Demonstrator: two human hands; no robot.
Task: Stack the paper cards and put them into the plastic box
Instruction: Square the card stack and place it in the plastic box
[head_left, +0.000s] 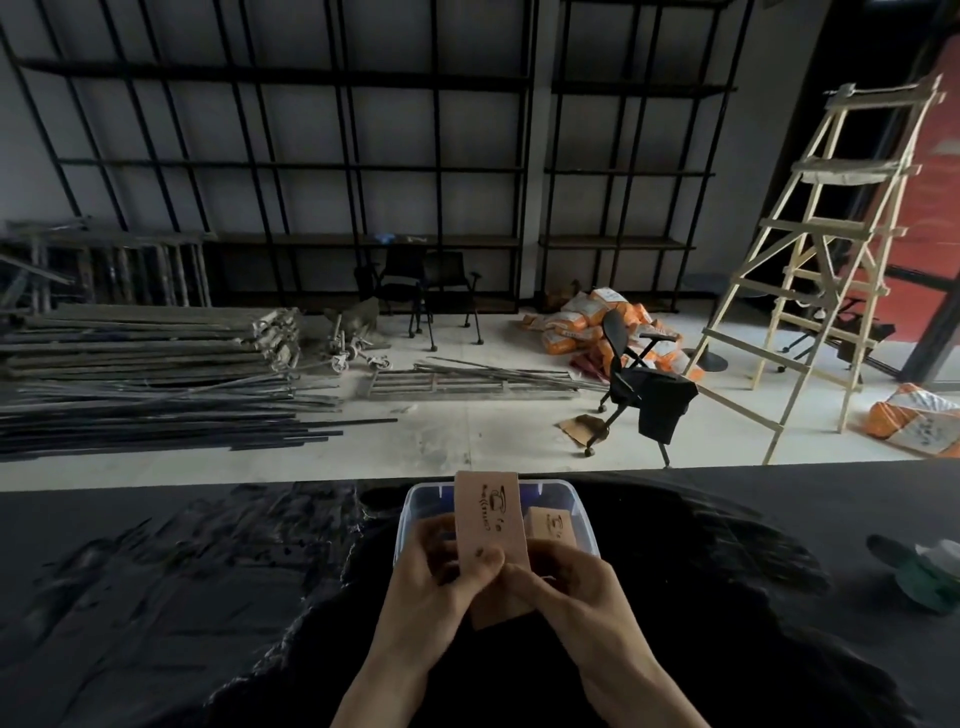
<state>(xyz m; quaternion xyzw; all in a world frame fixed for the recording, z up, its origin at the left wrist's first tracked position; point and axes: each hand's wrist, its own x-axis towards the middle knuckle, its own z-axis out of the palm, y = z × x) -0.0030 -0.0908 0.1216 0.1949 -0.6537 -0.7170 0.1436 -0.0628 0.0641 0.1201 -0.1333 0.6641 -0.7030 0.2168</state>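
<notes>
Pink paper cards (488, 519) are pinched in both hands, the left hand (434, 577) and the right hand (576, 587), right over the plastic box (410, 519). More cards (551, 526) already sit inside it. I think this bunch goes in next. Black table (208, 597) underneath.

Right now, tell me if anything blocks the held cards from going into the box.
Nothing visible does. Both hands, left and right, hold the cards just above the open box. A card stack already lies inside at the right.
</notes>
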